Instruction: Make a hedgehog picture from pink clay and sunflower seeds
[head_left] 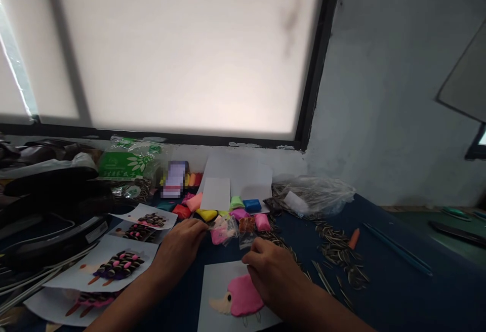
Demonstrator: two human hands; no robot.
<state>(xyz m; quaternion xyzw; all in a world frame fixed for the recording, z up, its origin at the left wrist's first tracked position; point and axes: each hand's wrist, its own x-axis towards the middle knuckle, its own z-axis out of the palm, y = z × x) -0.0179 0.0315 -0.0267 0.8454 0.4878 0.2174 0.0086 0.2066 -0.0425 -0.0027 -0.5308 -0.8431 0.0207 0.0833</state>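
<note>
My left hand is closed in a pinch at the left edge of a small clear plastic bag with pink and pale clay in it. My right hand is closed above a white card; its fingertips are turned down, and what they hold, if anything, is hidden. On that card is a hedgehog with a flat pink clay body, a cream snout and a black eye. Legs are drawn below it in outline. Just beyond my right hand lies a small bag of brown clay.
Finished-looking hedgehog cards with seed spines lie at left. Several clay packets and a phone are at the back. Sunflower seeds, an orange clay piece and blue tweezers lie right. A green seed bag stands back left.
</note>
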